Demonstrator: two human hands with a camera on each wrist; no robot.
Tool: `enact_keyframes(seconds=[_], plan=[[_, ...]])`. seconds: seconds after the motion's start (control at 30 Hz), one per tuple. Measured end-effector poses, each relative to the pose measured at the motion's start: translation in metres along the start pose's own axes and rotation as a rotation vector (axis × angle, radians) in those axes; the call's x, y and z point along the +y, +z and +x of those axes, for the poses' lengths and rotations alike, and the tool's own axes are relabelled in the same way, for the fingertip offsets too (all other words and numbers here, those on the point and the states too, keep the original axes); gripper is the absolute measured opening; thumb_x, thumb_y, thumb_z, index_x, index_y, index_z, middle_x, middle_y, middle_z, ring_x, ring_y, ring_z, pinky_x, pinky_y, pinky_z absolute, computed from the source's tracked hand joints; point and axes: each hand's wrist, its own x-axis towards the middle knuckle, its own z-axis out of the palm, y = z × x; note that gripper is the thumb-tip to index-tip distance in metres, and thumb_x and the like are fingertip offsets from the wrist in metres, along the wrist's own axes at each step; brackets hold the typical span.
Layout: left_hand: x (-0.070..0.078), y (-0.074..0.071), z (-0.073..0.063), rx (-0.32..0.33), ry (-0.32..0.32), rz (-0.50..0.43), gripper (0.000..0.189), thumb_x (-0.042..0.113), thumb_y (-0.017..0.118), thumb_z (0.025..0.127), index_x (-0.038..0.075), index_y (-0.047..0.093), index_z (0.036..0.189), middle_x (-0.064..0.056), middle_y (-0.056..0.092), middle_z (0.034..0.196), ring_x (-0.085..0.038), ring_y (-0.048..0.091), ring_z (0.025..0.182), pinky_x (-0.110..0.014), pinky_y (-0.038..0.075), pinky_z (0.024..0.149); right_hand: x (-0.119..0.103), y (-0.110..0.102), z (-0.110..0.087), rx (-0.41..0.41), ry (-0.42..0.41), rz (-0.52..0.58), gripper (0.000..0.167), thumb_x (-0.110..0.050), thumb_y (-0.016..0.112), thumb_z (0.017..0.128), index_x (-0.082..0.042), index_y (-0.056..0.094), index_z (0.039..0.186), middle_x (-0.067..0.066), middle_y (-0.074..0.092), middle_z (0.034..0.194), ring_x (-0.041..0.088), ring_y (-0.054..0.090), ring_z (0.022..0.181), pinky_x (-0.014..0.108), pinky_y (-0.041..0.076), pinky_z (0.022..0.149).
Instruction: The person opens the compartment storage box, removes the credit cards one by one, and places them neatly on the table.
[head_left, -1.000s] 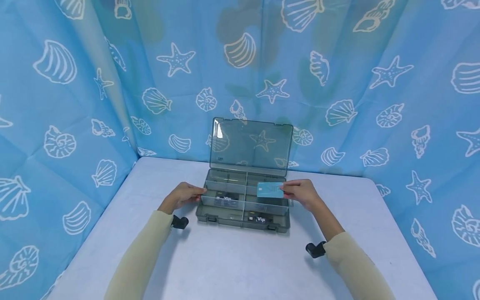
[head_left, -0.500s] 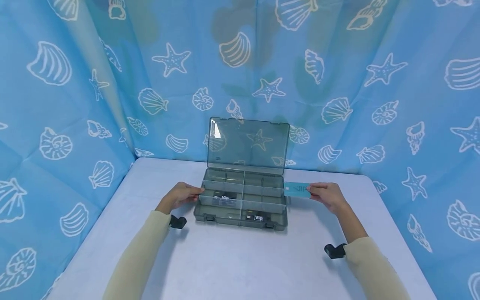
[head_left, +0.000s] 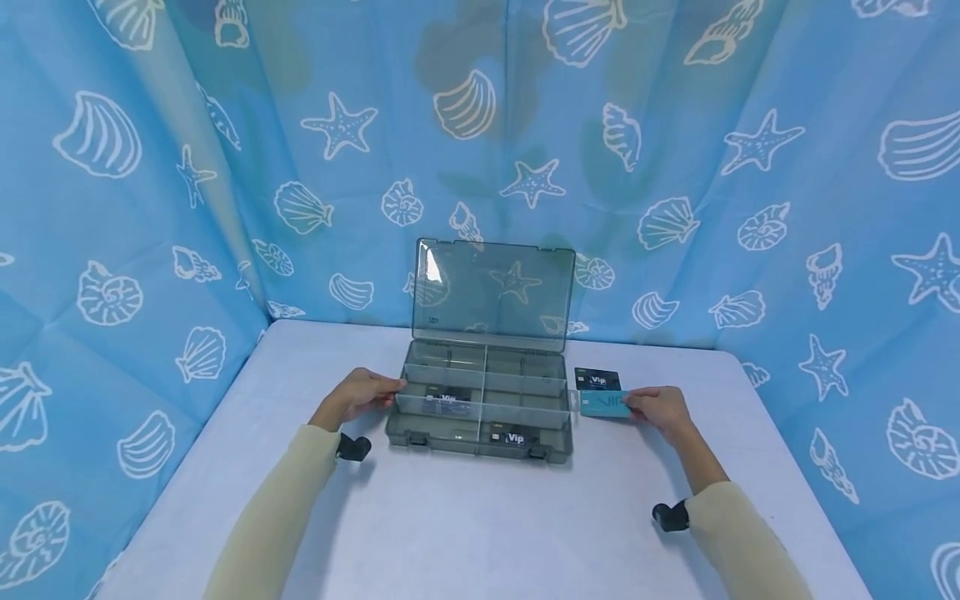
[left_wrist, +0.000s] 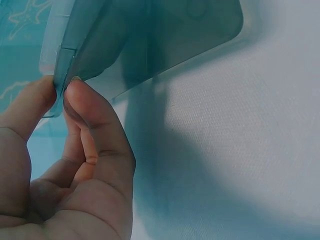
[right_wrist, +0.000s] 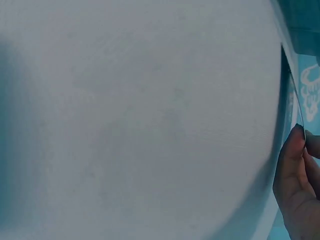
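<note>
A smoky see-through compartment box (head_left: 480, 450) stands on the white table with its lid (head_left: 491, 292) raised at the back. My left hand (head_left: 363, 390) pinches the box's left wall between thumb and forefinger, as the left wrist view shows up close. To the right of the box, my right hand (head_left: 660, 408) pinches a teal card (head_left: 600, 403) by its right end. In the right wrist view the card (right_wrist: 294, 90) appears edge-on, close over the table. Just behind it lies a black Vip card (head_left: 597, 378), its front edge overlapped by the teal one.
Inside the box, one black Vip card (head_left: 448, 397) sits in a middle left compartment and another Vip card (head_left: 516, 437) in the front right one. Clear dividers split the box. A blue curtain (head_left: 525, 125) with shell prints hangs behind the table (head_left: 465, 525).
My right hand has carried the teal card from over the box to its right side, then a little toward me, uncovering the black card behind it. My left hand keeps its hold.
</note>
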Motion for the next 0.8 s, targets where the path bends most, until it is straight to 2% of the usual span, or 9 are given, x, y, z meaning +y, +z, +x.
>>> enact_keyframes(seconds=[0.1, 0.3, 0.43, 0.6, 0.8], plan=[[0.002, 0.001, 0.001, -0.003, -0.003, 0.015, 0.04, 0.026, 0.074, 0.089, -0.007, 0.066, 0.109, -0.01, 0.062, 0.092, -0.016, 0.059, 0.077, -0.026, 0.053, 0.072, 0.003, 0.003, 0.002, 0.041, 0.009, -0.068, 0.04, -0.021, 0.067, 0.092, 0.008, 0.062, 0.119, 0.026, 0.061, 0.119, 0.023, 0.066, 0.087, 0.023, 0.054, 0.067], [0.007, 0.001, 0.001, -0.002, -0.008, 0.028, 0.04, 0.027, 0.073, 0.089, -0.007, 0.066, 0.11, -0.009, 0.061, 0.092, -0.015, 0.058, 0.077, -0.025, 0.053, 0.071, 0.003, 0.008, 0.006, 0.11, -0.003, -0.217, 0.045, -0.029, 0.077, 0.084, 0.005, 0.067, 0.112, 0.022, 0.064, 0.108, 0.03, 0.06, 0.093, 0.036, 0.051, 0.078], [0.006, 0.001, 0.001, 0.006, -0.008, 0.007, 0.039, 0.026, 0.074, 0.089, -0.006, 0.066, 0.109, -0.008, 0.061, 0.09, -0.015, 0.059, 0.075, -0.025, 0.053, 0.071, -0.002, 0.012, 0.006, 0.132, -0.027, -0.29, 0.045, -0.031, 0.08, 0.081, 0.004, 0.068, 0.106, 0.018, 0.066, 0.096, 0.029, 0.06, 0.085, 0.037, 0.051, 0.075], [0.0, 0.0, 0.001, 0.004, -0.012, -0.016, 0.039, 0.026, 0.075, 0.088, -0.007, 0.067, 0.107, -0.008, 0.062, 0.089, -0.014, 0.059, 0.074, -0.027, 0.054, 0.073, -0.008, 0.015, 0.005, 0.123, -0.05, -0.325, 0.04, -0.028, 0.082, 0.08, 0.004, 0.069, 0.101, 0.014, 0.065, 0.088, 0.023, 0.06, 0.074, 0.035, 0.051, 0.07], [-0.001, 0.001, 0.0, 0.009, -0.012, -0.019, 0.038, 0.025, 0.074, 0.089, -0.007, 0.067, 0.108, -0.009, 0.063, 0.09, -0.014, 0.059, 0.074, -0.027, 0.054, 0.073, -0.01, 0.017, 0.005, 0.107, -0.07, -0.345, 0.036, -0.024, 0.082, 0.079, 0.004, 0.068, 0.097, 0.016, 0.064, 0.09, 0.026, 0.059, 0.077, 0.033, 0.051, 0.068]])
